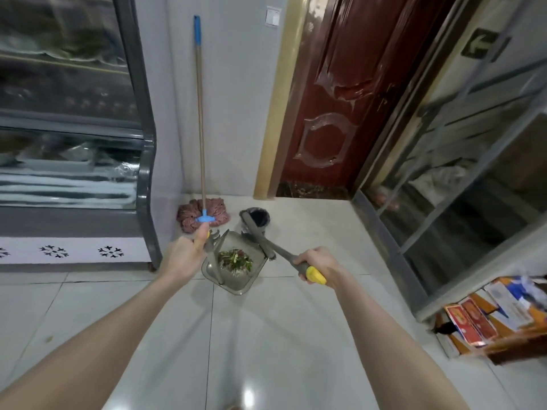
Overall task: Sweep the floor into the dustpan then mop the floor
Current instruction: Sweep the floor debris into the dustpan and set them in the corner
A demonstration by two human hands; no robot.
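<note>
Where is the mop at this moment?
Head view, left of centre: the mop leans against the wall, between the display cabinet and the small black bin.

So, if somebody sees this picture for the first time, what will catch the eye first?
First the two hands at the centre: the left hand grips the handle of the grey dustpan, which holds a pile of green and red scraps, and the right hand grips the broom with the yellow end. Behind them a mop leans in the wall corner, beside a small black bin.
</note>
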